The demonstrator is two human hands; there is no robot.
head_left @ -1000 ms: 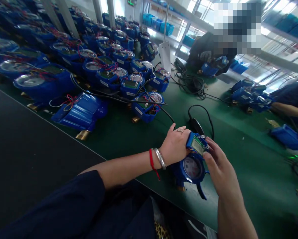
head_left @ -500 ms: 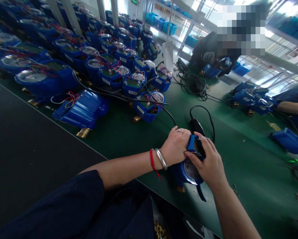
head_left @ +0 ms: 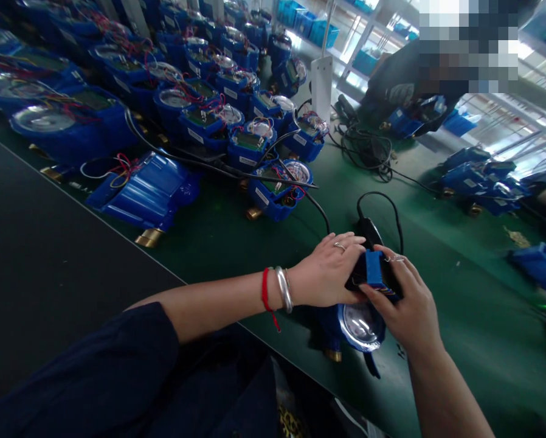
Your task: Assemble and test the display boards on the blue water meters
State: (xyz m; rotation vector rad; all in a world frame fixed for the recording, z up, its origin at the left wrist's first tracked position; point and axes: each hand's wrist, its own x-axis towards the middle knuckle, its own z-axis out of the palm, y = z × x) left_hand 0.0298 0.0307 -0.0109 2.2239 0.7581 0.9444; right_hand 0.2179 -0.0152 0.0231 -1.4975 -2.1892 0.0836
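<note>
A blue meter (head_left: 360,325) with a round clear dial lies near the table's front edge, its brass fitting toward me. Over its far end is a small blue and black box part (head_left: 374,269). My right hand (head_left: 407,298) grips this part from the right, thumb and fingers on opposite sides. My left hand (head_left: 330,271), with a ring, lies at the part's left side; its fingers are bent together over the dark edge of the meter, and what they hold underneath is hidden. A black handheld device (head_left: 370,232) with a looped cable lies just behind my hands.
Rows of open blue meters (head_left: 204,125) with loose wires fill the left and back. One closed meter (head_left: 148,191) lies at front left. Black cables (head_left: 368,149) coil behind. Across the green table (head_left: 441,261) a person (head_left: 391,85) handles a meter; a blue tray (head_left: 540,264) sits right.
The view has shifted slightly. My left hand's fingers have stretched further over the meter, and the box part has turned and moved a little to the right with my right hand.
</note>
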